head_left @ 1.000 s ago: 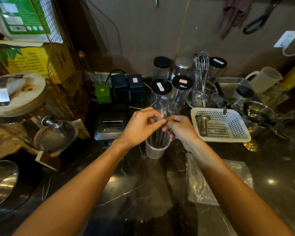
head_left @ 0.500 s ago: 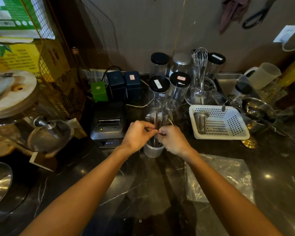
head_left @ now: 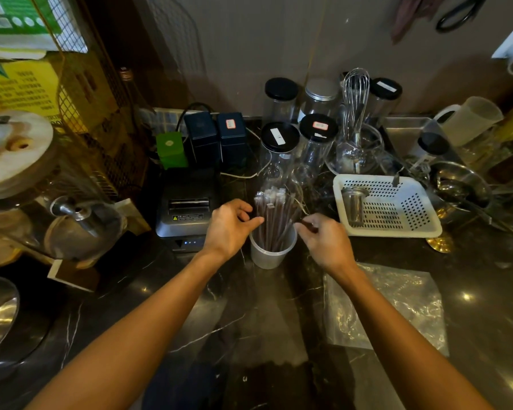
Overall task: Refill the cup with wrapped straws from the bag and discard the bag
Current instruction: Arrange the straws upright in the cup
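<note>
Wrapped straws (head_left: 274, 216) upright in cup (head_left: 271, 254), left hand (head_left: 228, 227) and right hand (head_left: 323, 241) flanking them, each grip released, empty bag (head_left: 397, 309) flat on surface (head_left: 249, 321)

Your right forearm covers the near left corner of the bag (head_left: 397, 303). The cup (head_left: 271, 255) hides the lower ends of the straws (head_left: 274, 217). The scissors (head_left: 459, 10) on the wall are cut by the top edge.

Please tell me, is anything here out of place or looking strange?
Only small things. The empty plastic bag lies crumpled on the counter instead of being thrown away. The straws in the cup lean and fan out unevenly. Nothing looks spilled or broken.
</note>
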Demonstrator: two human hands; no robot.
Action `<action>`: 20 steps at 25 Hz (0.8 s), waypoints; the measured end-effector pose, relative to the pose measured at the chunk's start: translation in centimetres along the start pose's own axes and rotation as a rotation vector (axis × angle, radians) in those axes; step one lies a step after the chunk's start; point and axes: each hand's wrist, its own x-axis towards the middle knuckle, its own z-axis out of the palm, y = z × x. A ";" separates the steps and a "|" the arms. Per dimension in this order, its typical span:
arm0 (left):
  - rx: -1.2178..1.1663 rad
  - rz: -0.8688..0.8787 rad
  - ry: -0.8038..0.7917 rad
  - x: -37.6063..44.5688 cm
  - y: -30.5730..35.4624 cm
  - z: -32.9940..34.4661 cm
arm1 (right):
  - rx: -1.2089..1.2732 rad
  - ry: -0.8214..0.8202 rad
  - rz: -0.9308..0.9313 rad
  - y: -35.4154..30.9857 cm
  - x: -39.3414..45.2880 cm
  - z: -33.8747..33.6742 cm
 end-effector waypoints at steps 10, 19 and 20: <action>0.047 0.110 -0.057 1.2 0.7 -0.4 | -0.012 0.054 -0.210 -1.4 3.5 -0.6; 0.084 0.094 -0.120 1.7 1.1 -0.2 | -0.208 -0.082 -0.298 -1.7 3.9 -0.1; 0.059 0.065 -0.105 1.6 0.8 0.1 | -0.205 -0.083 -0.277 -1.5 3.8 0.1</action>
